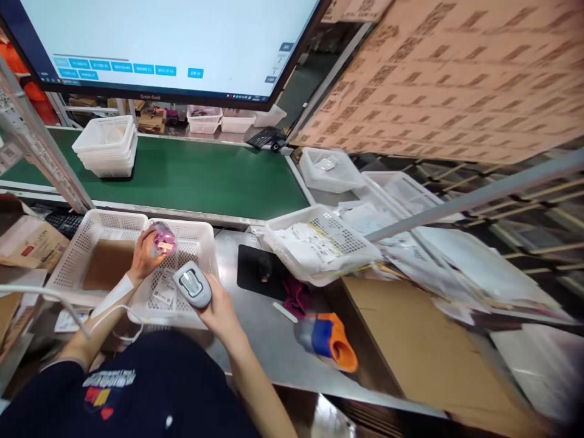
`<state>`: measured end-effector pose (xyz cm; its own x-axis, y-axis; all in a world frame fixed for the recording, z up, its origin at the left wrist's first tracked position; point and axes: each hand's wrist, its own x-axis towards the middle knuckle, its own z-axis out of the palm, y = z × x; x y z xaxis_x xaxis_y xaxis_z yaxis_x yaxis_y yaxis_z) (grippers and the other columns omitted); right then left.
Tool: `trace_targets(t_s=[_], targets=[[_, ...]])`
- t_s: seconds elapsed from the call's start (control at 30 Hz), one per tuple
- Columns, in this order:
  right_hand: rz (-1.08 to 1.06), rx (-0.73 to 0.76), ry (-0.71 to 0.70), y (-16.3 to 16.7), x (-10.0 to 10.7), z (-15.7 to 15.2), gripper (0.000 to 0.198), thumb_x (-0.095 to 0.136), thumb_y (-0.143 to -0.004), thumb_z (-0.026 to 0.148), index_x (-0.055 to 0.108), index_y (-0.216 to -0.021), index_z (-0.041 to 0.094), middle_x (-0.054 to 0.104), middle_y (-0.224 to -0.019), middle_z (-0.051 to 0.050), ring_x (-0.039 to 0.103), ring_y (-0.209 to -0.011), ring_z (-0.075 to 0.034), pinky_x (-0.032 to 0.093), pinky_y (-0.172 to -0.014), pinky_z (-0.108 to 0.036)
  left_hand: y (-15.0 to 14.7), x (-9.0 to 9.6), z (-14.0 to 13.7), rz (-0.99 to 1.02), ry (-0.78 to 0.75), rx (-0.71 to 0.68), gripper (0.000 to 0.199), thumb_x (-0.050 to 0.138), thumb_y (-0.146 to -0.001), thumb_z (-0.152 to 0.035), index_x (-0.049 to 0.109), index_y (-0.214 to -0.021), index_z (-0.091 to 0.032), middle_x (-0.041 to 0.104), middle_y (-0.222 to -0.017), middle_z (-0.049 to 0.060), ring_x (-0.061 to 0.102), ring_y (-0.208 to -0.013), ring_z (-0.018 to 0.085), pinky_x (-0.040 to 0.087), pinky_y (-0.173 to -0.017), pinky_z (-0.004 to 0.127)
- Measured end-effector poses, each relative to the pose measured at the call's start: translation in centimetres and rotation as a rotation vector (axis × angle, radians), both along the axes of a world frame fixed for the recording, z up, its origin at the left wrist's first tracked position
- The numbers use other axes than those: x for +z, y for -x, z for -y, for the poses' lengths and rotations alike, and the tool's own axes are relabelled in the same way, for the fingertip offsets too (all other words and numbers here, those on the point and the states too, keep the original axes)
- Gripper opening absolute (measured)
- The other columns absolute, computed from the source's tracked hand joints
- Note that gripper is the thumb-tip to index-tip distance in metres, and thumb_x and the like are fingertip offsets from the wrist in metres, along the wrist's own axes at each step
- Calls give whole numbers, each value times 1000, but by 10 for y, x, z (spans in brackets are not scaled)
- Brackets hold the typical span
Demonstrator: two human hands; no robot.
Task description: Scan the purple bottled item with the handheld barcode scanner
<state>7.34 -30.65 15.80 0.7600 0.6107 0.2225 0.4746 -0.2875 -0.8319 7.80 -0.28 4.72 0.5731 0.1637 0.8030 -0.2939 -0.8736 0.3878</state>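
Note:
My left hand point(145, 255) pinches a small clear plastic packet point(164, 238) with pink contents and a pale label, above the shared edge of two white baskets. In my right hand point(218, 310) is a grey and white barcode scanner point(192, 285), its head pointing up and left toward the packet. Beneath both hands stands the right white basket point(207, 240), with a labelled clear bag point(163, 291) lying inside. The left white basket point(73, 277) has a brown cardboard piece point(108, 264) in it. A white cable runs across my left forearm.
A monitor point(159, 42) hangs over a green conveyor belt point(205, 173) with stacked white baskets point(107, 146). To the right are a basket of papers point(314, 243), a black mouse pad point(250, 274), an orange and blue tape dispenser point(335, 342) and a slanting metal pole point(479, 194).

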Motion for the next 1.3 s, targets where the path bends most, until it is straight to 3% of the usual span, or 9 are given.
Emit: trace_targets(t_s=[0.17, 0.4, 0.63, 0.8, 0.97, 1.07, 1.13, 1.23, 1.3], targets=[[-13, -22, -18, 14, -1, 12, 60, 68, -88, 22, 65, -147, 18, 76, -122, -13, 79, -110, -32, 67, -89, -42, 3, -9, 9, -4, 9, -32, 75, 93, -94, -45, 58, -155, -16, 70, -150, 25, 72, -139, 42, 61, -120, 65], [-41, 2, 122, 22, 2, 11, 71, 68, -86, 17, 60, -157, 16, 73, -128, -16, 76, -117, -34, 67, -96, -45, 6, -8, 22, -3, 68, -19, 74, 94, -92, -46, 57, -150, -19, 71, -144, 24, 75, -133, 43, 69, -106, 63], [-74, 30, 156, 26, -7, 14, 76, 67, -87, 19, 55, -162, 16, 70, -137, -19, 75, -124, -36, 66, -100, -47, 15, -13, 38, -37, 133, 39, 72, 93, -92, -53, 58, -146, -20, 72, -139, 24, 77, -129, 41, 69, -104, 63], [-67, 28, 188, 26, -10, 21, 67, 66, -87, 19, 59, -154, 19, 70, -127, -14, 75, -112, -33, 62, -89, -41, 21, -29, 51, -83, 238, 3, 79, 91, -94, -57, 53, -150, -17, 68, -150, 28, 72, -140, 44, 68, -109, 64], [-34, 47, 205, 26, -6, 22, 51, 66, -86, 18, 63, -138, 22, 68, -117, -9, 72, -99, -28, 54, -78, -34, 24, -44, 59, -68, 270, 4, 90, 85, -95, -71, 44, -158, -20, 67, -149, 27, 76, -134, 42, 70, -106, 61], [-17, 53, 238, 27, -1, 19, 42, 66, -87, 18, 63, -129, 24, 66, -114, -8, 70, -97, -28, 50, -75, -33, 26, -40, 60, -36, 242, 72, 98, 89, -92, -72, 45, -162, -20, 69, -141, 24, 77, -128, 42, 69, -107, 60], [-4, 63, 261, 28, 2, 16, 38, 64, -86, 18, 62, -124, 23, 65, -112, -8, 69, -95, -29, 48, -74, -34, 28, -31, 60, -42, 197, 98, 92, 91, -91, -68, 52, -158, -20, 69, -139, 23, 75, -128, 41, 68, -110, 59], [22, 67, 298, 31, 6, 13, 33, 63, -84, 16, 59, -115, 23, 64, -109, -8, 68, -92, -29, 45, -73, -35, 29, -16, 59, -27, 144, 74, 82, 94, -92, -61, 59, -154, -21, 68, -140, 21, 75, -128, 39, 69, -108, 58], [32, 63, 316, 32, 9, 12, 31, 63, -83, 16, 57, -113, 24, 63, -109, -7, 66, -90, -27, 43, -72, -34, 29, -11, 59, 3, 140, 41, 84, 95, -92, -55, 56, -159, -24, 67, -144, 21, 74, -132, 40, 70, -107, 60]])
